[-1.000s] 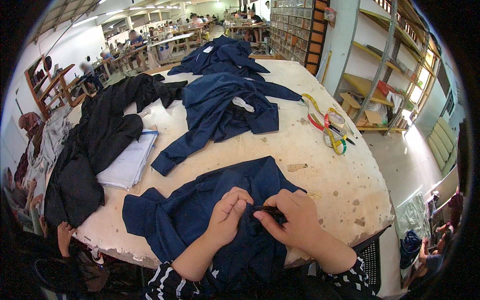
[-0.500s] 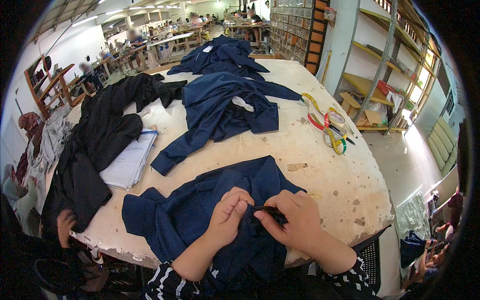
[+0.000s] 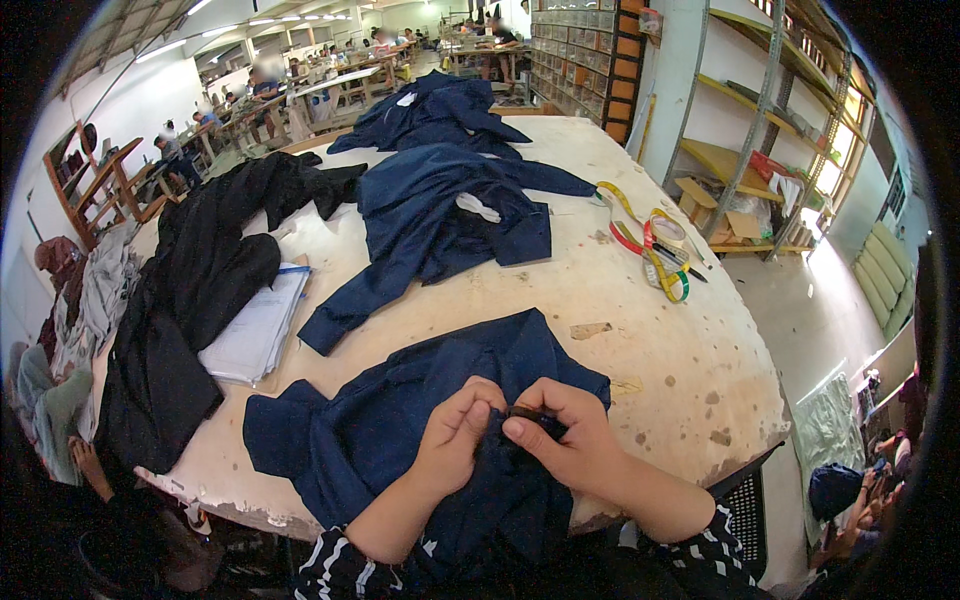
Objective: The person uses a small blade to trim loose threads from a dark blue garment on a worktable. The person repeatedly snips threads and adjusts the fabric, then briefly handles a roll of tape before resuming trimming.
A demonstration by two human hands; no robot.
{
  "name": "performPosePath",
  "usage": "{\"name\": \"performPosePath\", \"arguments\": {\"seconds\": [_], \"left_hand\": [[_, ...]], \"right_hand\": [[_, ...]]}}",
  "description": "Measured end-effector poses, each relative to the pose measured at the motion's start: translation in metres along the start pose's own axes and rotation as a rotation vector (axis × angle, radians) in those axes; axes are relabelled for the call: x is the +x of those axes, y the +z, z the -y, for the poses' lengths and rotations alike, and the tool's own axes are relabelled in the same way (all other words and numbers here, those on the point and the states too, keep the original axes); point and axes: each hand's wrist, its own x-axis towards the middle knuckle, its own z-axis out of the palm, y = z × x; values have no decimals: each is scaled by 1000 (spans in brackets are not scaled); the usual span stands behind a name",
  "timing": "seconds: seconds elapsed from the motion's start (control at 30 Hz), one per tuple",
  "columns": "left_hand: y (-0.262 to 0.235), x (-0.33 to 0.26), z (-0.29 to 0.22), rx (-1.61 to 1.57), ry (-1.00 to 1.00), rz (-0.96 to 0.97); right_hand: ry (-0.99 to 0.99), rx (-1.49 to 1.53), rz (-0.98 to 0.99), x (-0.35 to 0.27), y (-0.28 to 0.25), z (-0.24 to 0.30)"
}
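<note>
1. L hand [image 3: 460, 430], lower ctr of frame: thumb & fingers pinch a fold of navy shirt [image 3: 370, 425].
2. R hand [image 3: 562, 432], just beside it: pinches small dark tool [image 3: 527, 412]; exact kind unclear.
3. Shirt lies lower ctr, partly on pale table [image 3: 700, 370].
4. Tape measure [image 3: 654, 274]: R of ctr.
5. Papers [image 3: 255, 330]: L side, nr black cloth [image 3: 170, 340].

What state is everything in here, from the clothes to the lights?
Near navy garment: spread, rumpled
Left hand: pinching that garment
Small dark tool: open or shut unclear
Right hand: gripping that tool
Middle navy garment: crumpled, sleeves splayed
Far navy clothing: heaped
Black garment: rumpled, draped
Papers: stacked
Measuring tape: unrolled, loosely looped
Ceiling lights: lit
</note>
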Motion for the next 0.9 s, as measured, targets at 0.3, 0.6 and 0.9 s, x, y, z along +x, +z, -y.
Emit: {"name": "performPosePath", "arguments": {"seconds": [0.3,0.6,0.9], "left_hand": [[-5,-2,-5,52,10,-6],[-3,0,-10,121,5,-13],[-3,-1,1,165,-33,-14]], "right_hand": [[-76,-23,-67,-1,10,-4],[23,307,-112,-6,22,-13],[120,478,-369,12,-29,-7]]}}
